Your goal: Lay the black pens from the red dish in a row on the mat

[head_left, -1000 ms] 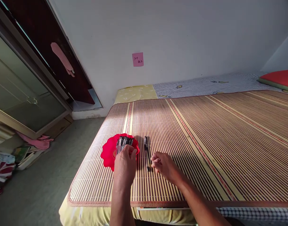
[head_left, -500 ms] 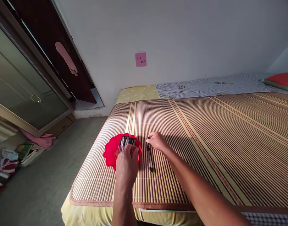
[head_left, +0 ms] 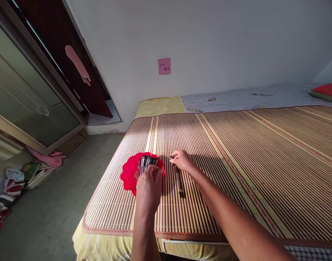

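Observation:
A red scallop-edged plate (head_left: 128, 174) lies on the slatted mat, with several black-capped pens (head_left: 144, 162) bunched on it. My left hand (head_left: 149, 183) is over the plate's right side, thumb and fingers pinched together beside the pens. Whatever may be between those fingertips is hidden. To the right of the plate, my right hand (head_left: 182, 160) is closed with its fingertips on the dark upper end of a black pen. The lower part of this pen (head_left: 179, 184) slants over the mat towards me, its tip end near the surface.
The slatted mat (head_left: 223, 174) covers a bed with a yellow sheet (head_left: 111, 248). A red cushion (head_left: 327, 90) sits at the far right. Beyond the bed's left edge are grey floor (head_left: 62, 203), a glass-panelled door (head_left: 32, 90) and piled items. A pink note (head_left: 164, 66) is on the wall.
The pen's lower end has swung to the right under my right hand. Both hands keep nearly the same places; the whole view has shifted slightly.

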`<action>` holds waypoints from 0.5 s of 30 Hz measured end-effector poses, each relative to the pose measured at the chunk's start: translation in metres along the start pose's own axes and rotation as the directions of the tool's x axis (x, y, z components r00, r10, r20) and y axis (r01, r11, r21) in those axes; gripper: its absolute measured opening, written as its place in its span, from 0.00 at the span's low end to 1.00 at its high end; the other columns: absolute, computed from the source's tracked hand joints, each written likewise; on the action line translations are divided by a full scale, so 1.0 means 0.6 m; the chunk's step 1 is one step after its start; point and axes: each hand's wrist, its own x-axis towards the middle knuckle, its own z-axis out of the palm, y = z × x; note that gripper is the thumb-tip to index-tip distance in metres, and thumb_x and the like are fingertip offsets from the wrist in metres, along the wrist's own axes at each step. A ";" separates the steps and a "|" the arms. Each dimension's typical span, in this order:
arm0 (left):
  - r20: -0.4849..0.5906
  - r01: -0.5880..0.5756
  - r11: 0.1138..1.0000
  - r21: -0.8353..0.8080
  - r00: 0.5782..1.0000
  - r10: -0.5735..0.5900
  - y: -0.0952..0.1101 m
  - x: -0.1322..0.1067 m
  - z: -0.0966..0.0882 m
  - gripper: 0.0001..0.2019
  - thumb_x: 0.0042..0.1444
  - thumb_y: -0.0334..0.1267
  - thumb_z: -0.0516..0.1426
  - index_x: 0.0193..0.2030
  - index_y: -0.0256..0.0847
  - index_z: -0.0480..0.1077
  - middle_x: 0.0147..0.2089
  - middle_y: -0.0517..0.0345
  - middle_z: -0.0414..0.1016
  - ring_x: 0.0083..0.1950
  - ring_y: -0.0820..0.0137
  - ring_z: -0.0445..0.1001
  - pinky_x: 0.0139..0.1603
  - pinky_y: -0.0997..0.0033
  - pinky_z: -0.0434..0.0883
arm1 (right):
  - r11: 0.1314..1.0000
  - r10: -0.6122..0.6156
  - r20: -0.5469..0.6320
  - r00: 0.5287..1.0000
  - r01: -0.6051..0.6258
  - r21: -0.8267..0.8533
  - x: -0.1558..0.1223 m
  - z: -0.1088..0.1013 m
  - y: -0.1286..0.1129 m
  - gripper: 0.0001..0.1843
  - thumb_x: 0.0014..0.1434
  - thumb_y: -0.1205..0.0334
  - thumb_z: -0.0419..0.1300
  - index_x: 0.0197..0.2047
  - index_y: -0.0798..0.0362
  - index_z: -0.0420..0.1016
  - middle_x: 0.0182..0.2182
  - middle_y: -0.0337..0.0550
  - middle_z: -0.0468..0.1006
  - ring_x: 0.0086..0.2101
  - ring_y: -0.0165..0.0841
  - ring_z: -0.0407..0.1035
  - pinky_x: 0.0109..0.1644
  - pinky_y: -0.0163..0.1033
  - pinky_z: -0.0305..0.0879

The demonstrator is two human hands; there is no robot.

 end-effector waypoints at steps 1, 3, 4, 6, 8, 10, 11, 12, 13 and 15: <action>0.009 -0.003 1.000 0.015 1.000 0.003 0.000 0.000 0.001 0.09 0.67 0.40 0.56 0.36 0.42 0.74 0.32 0.56 0.81 0.34 0.64 0.76 0.34 0.68 0.61 | 1.000 -0.001 0.001 1.000 0.001 0.006 0.000 0.000 0.000 0.16 0.60 0.66 0.69 0.51 0.59 0.83 0.38 0.47 0.87 0.34 0.33 0.81 0.38 0.35 0.72; 0.035 -0.006 0.999 0.041 0.999 0.005 0.001 0.001 0.002 0.09 0.66 0.39 0.57 0.35 0.42 0.74 0.31 0.57 0.80 0.33 0.64 0.75 0.34 0.68 0.60 | 1.000 -0.005 -0.005 1.000 0.005 0.017 -0.002 -0.001 0.001 0.16 0.60 0.65 0.69 0.51 0.59 0.83 0.39 0.47 0.87 0.34 0.33 0.81 0.37 0.34 0.72; 0.046 -0.004 0.999 0.051 0.999 0.002 0.000 0.002 0.001 0.09 0.66 0.39 0.57 0.35 0.42 0.74 0.31 0.57 0.80 0.34 0.64 0.75 0.34 0.68 0.60 | 1.000 -0.007 -0.012 1.000 0.007 0.021 -0.004 -0.003 0.003 0.16 0.61 0.64 0.69 0.52 0.59 0.83 0.40 0.48 0.87 0.34 0.33 0.80 0.37 0.34 0.72; 0.048 0.005 0.998 0.060 0.999 -0.008 -0.002 0.003 -0.002 0.08 0.66 0.39 0.57 0.36 0.41 0.74 0.32 0.57 0.80 0.35 0.64 0.76 0.35 0.68 0.60 | 1.000 -0.007 -0.039 0.999 0.008 0.023 -0.011 -0.013 0.010 0.16 0.63 0.64 0.67 0.53 0.59 0.82 0.42 0.49 0.86 0.36 0.33 0.80 0.38 0.34 0.72; 0.048 0.010 0.998 0.065 0.999 -0.013 -0.004 0.005 -0.004 0.08 0.66 0.37 0.57 0.36 0.41 0.75 0.33 0.56 0.80 0.36 0.64 0.76 0.35 0.68 0.60 | 1.000 -0.004 -0.078 0.997 0.005 0.012 -0.026 -0.029 0.022 0.15 0.65 0.65 0.64 0.54 0.60 0.81 0.44 0.50 0.86 0.39 0.33 0.80 0.41 0.35 0.72; 0.058 -0.009 0.998 0.066 0.998 0.005 -0.004 0.006 0.002 0.07 0.66 0.34 0.57 0.36 0.41 0.75 0.33 0.57 0.80 0.35 0.65 0.75 0.36 0.69 0.61 | 1.000 0.004 -0.116 0.993 -0.005 -0.006 -0.049 -0.048 0.038 0.15 0.66 0.67 0.62 0.54 0.60 0.80 0.45 0.51 0.85 0.40 0.34 0.79 0.44 0.36 0.72; 0.071 -0.023 0.997 0.068 0.997 0.018 -0.002 0.006 0.011 0.07 0.65 0.32 0.57 0.36 0.41 0.75 0.33 0.58 0.80 0.35 0.66 0.75 0.36 0.69 0.61 | 1.000 0.007 -0.129 0.992 -0.010 -0.024 -0.062 -0.058 0.046 0.14 0.66 0.68 0.62 0.53 0.59 0.80 0.44 0.50 0.85 0.40 0.34 0.79 0.43 0.37 0.72; 0.091 -0.033 0.997 0.071 0.995 0.027 0.001 0.005 0.023 0.07 0.65 0.31 0.58 0.36 0.41 0.75 0.33 0.58 0.80 0.34 0.67 0.75 0.37 0.70 0.62 | 0.999 0.007 -0.132 0.991 -0.014 -0.049 -0.076 -0.066 0.054 0.13 0.66 0.68 0.61 0.52 0.59 0.80 0.43 0.49 0.85 0.39 0.34 0.79 0.42 0.37 0.71; 0.110 -0.037 0.996 0.076 0.993 0.029 0.006 0.003 0.039 0.06 0.64 0.30 0.59 0.36 0.40 0.75 0.34 0.57 0.80 0.34 0.67 0.75 0.37 0.70 0.62 | 0.997 0.003 -0.126 0.992 -0.013 -0.077 -0.090 -0.073 0.061 0.12 0.66 0.67 0.62 0.51 0.58 0.81 0.41 0.48 0.85 0.38 0.35 0.79 0.41 0.37 0.71; 0.149 -0.030 0.995 0.090 0.989 0.016 0.018 -0.003 0.077 0.02 0.63 0.30 0.62 0.38 0.39 0.75 0.36 0.54 0.81 0.36 0.66 0.76 0.38 0.70 0.64 | 0.992 -0.013 -0.101 0.995 0.000 -0.126 -0.114 -0.078 0.071 0.10 0.65 0.66 0.63 0.49 0.57 0.81 0.36 0.45 0.84 0.35 0.35 0.78 0.39 0.37 0.69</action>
